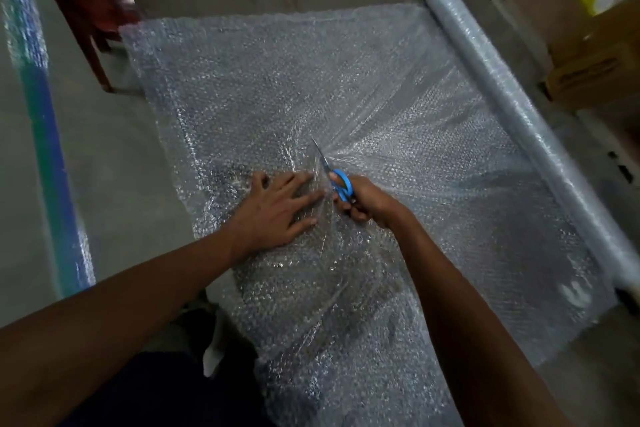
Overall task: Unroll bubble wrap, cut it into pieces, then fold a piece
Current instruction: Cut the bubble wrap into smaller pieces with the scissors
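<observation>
The bubble wrap sheet (311, 87) is clear and silvery, dotted all over with a regular grid of small round bubbles that catch white glints; the grey floor (110, 156) shows through it as darker patches. Lying on the sheet, the scissors (337, 177) have bright blue handles and pale metal blades. Along the sheet's right edge the roll (512, 97) looks milky white. Beyond the sheet's far left corner stands a dark red chair (93, 7). Left of the sheet runs a blue and green stripe (52, 149). Right of the roll sit brown cardboard boxes (595, 55), one bearing a yellow patch.
</observation>
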